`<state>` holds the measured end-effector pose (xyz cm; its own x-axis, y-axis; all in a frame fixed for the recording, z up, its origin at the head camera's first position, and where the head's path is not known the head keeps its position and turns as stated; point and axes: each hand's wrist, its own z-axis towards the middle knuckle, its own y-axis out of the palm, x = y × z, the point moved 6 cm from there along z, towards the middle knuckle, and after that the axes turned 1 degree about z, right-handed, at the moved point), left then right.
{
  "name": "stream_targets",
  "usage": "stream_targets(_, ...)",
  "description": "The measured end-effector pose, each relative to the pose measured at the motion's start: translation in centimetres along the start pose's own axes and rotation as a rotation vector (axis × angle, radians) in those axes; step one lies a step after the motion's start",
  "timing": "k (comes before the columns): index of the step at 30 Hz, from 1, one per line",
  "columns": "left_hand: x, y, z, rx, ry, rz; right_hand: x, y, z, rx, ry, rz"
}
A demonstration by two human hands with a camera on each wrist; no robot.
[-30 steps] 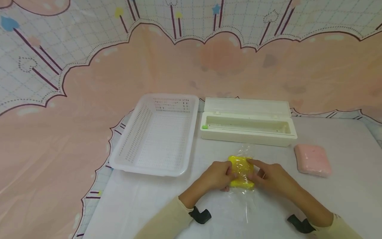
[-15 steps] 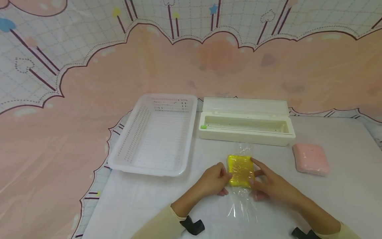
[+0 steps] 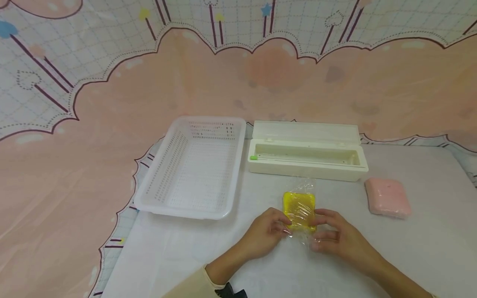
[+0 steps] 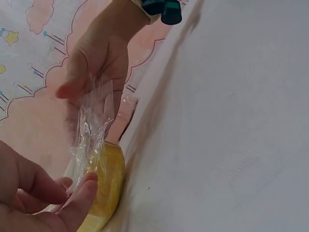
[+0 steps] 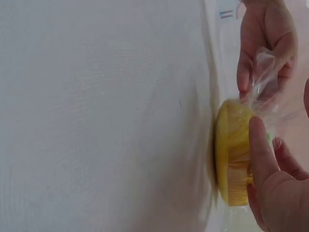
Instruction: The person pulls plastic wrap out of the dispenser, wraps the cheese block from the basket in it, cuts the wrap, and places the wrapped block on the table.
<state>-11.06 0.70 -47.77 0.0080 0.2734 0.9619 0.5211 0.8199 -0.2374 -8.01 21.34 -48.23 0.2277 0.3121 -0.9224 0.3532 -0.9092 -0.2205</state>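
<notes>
A yellow block [image 3: 299, 209], rounded at its corners, lies on the white table under clear plastic wrap [image 3: 302, 186]. Loose film sticks out at its far side and bunches up at its near side. My left hand [image 3: 265, 231] is at the block's lower left corner, its thumb and curled fingers pinching the film. On the opposite side, my right hand [image 3: 340, 238] touches the block's edge and the film with its fingers spread. In the left wrist view the film [image 4: 91, 130] rises from the block in front of the right hand [image 4: 99, 63].
A white perforated basket [image 3: 182, 213] stands to the left. Behind the block sits a long white box [image 3: 309, 169], lid raised, with a green slider [image 3: 254, 157]. A wrapped pink block [image 3: 388, 198] lies at the right. A patterned cloth [image 3: 238, 91] covers the background.
Both hands have drawn back toward the block's near corners. The near flap of film, which lay stretched out on the table, is now gathered up close to the block.
</notes>
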Motion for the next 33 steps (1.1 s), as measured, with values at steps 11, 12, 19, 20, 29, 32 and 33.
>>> stream_targets(11, 0.2, 0.1, 0.6, -0.013, 0.162, 0.241, -1.2, 0.2, 0.0, 0.127, -0.296, -0.271)
stream_targets(12, 0.4, 0.1, 0.7, 0.001, 0.191, 0.292, -1.3, 0.2, -0.1, 0.153, -0.325, -0.311)
stream_targets(19, 0.9, -0.1, 1.3, 0.065, 0.266, 0.451, -1.8, 0.7, 0.2, 0.19, -0.43, -0.371)
stream_targets(20, 0.9, -0.1, 1.4, 0.063, 0.264, 0.452, -1.8, 0.8, 0.3, 0.175, -0.427, -0.356)
stream_targets(29, 0.5, -0.1, 1.9, 0.047, 0.242, 0.484, -1.7, 0.7, 0.6, 0.063, -0.335, -0.352)
stream_targets(32, 0.5, -0.1, 2.1, 0.047, 0.242, 0.501, -1.9, 0.7, 0.6, 0.061, -0.323, -0.393)
stream_targets(33, 0.5, -0.1, 2.2, 0.043, 0.239, 0.504, -2.0, 0.8, 0.7, 0.078, -0.348, -0.416)
